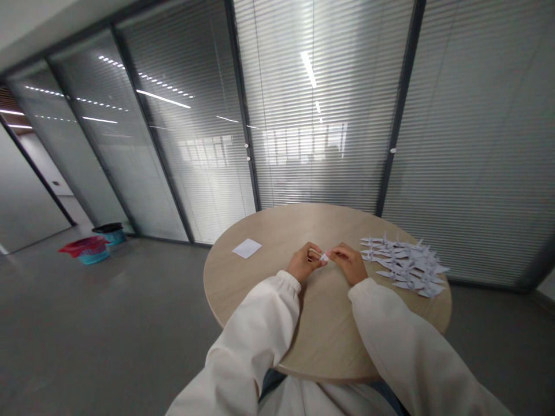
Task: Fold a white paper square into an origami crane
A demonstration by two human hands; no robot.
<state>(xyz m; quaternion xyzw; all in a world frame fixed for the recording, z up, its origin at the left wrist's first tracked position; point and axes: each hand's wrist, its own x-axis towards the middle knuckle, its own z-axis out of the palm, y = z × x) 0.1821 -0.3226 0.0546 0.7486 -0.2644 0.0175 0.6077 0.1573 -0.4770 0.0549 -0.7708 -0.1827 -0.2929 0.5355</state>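
Note:
A small folded white paper (324,257) is pinched between my two hands above the middle of the round table. My left hand (305,262) grips its left side with thumb and fingers, and my right hand (348,263) holds its right side. Most of the paper is covered by the fingers, so its folds cannot be made out. To the right of my right hand lie many folded white paper cranes (405,266), set close together with pointed tips. A flat white paper sheet (247,248) lies on the left part of the table.
The round wooden table (321,341) has its near edge close to my body. On the floor at the far left stand a blue bin with a red liner (89,249) and a blue bin with a black liner (111,233). Glass partitions with blinds (321,104) rise behind the table.

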